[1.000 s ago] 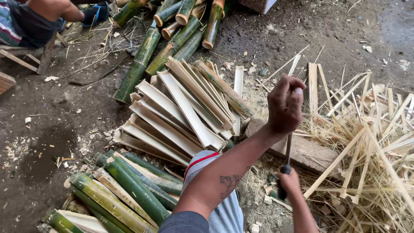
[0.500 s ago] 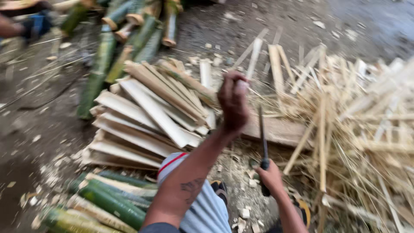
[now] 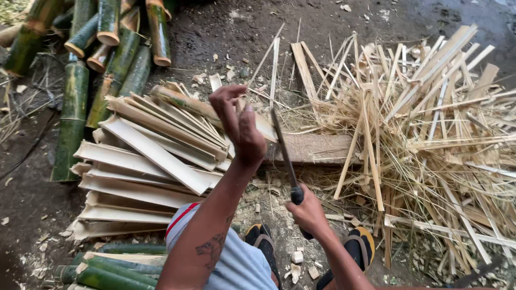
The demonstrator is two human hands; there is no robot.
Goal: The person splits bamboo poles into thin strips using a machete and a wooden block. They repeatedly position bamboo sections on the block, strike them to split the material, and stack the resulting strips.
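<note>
The left hand (image 3: 239, 126), a second ago clenched on a strip, now hangs released over the slats (image 3: 156, 156); the right hand (image 3: 309, 212) grasps the knife (image 3: 285, 156) above the plank (image 3: 314, 149).

An outdoor bamboo-splitting work yard on bare dirt ground (image 3: 215, 32): green bamboo poles (image 3: 72, 118) lie stacked at one side, split slats (image 3: 145, 161) piled in the middle, thin strips and shavings (image 3: 430, 123) heaped around a wooden chopping block (image 3: 317, 149).
</note>
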